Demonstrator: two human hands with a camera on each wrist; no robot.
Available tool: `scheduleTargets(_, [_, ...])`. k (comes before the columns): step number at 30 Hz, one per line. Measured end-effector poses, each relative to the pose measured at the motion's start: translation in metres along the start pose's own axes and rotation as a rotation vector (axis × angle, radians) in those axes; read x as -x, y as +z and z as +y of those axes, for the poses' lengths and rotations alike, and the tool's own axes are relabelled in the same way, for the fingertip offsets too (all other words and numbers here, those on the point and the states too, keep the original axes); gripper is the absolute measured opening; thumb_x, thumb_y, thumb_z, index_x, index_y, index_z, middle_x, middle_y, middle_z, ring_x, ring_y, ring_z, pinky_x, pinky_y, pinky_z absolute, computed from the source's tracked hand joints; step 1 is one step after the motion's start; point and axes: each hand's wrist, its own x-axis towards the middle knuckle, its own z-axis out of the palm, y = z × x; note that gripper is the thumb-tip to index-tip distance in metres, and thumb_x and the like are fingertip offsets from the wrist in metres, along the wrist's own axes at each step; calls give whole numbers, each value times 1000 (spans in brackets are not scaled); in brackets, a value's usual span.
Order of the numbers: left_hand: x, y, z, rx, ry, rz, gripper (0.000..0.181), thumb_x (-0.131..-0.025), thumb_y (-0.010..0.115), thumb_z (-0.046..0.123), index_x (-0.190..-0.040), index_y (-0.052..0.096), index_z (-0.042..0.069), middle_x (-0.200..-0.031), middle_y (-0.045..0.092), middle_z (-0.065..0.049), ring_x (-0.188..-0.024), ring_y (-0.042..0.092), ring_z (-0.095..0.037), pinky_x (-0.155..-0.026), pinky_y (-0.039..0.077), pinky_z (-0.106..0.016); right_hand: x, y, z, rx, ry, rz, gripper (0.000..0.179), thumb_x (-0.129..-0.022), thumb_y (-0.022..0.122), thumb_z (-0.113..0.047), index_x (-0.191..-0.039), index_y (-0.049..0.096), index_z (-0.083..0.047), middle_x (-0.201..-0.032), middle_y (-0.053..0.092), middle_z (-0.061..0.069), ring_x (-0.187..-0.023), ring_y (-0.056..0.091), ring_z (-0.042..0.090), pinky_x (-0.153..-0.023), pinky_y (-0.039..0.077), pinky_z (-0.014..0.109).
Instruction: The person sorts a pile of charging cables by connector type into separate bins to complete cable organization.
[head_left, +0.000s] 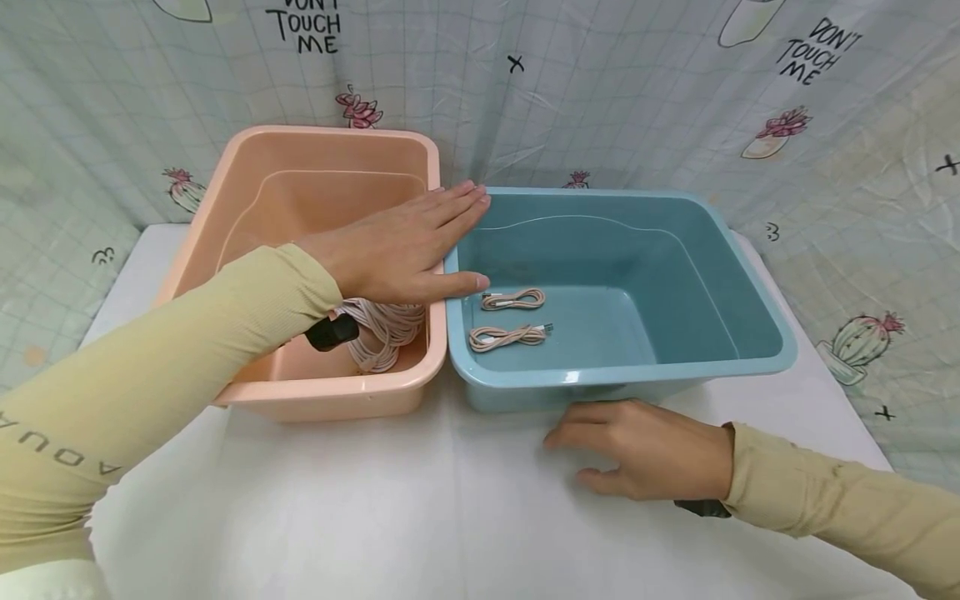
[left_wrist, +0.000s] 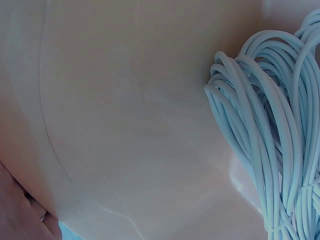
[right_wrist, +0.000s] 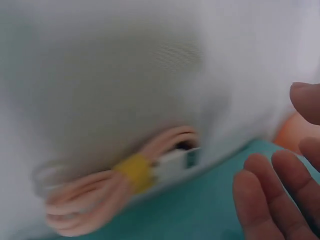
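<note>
My left hand lies with straight fingers across the adjoining rims of a peach bin and a blue bin. Below its wrist, coiled pale cables lie in the peach bin; they look bluish in the left wrist view. Two small tied cables rest on the blue bin's floor. In front of that bin, my right hand hovers with loosely bent fingers, holding nothing visible. The right wrist view shows a blurred pinkish cable bundle with a yellow band, apart from the fingers; the head view does not show this bundle.
Both bins stand side by side on a white cloth-covered table. A patterned curtain hangs behind the bins and along both sides. The bin walls rise around the cables.
</note>
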Motion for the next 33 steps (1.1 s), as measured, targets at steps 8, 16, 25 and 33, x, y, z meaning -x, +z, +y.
scheduleTargets(8, [0,0,0,-3,7,5,94,-93,30,72,-157,-1,11,-167,-2,-4,-157,-3,-23,-129,6,-43,9,10,13,43,54,-24,39,-77,79,-17,-114,67,-19,-108,68,-10,-97,64,3,-82,55,19])
scheduleTargets(16, [0,0,0,0,0,-5,93,-93,31,72,-157,-1,12,-167,-3,-4,-157,-4,-23,-129,6,-43,13,17,15,120,158,-50,41,-77,79,-15,-116,67,-15,-104,68,-7,-92,65,4,-77,57,23])
scheduleTargets(25, [-1,0,0,14,3,-1,93,-93,32,71,-157,0,11,-167,-1,-4,-157,-3,-23,-129,6,-43,18,22,16,192,213,-66,36,-75,80,-11,-109,70,-15,-97,69,-5,-80,62,3,-69,56,22])
scheduleTargets(33, [0,-1,0,11,0,-3,93,-93,32,71,-157,0,11,-167,-1,-5,-157,-3,-23,-129,7,-43,19,24,19,148,197,-67,22,-78,78,-8,-95,70,-20,-84,66,-9,-73,54,-1,-65,52,17])
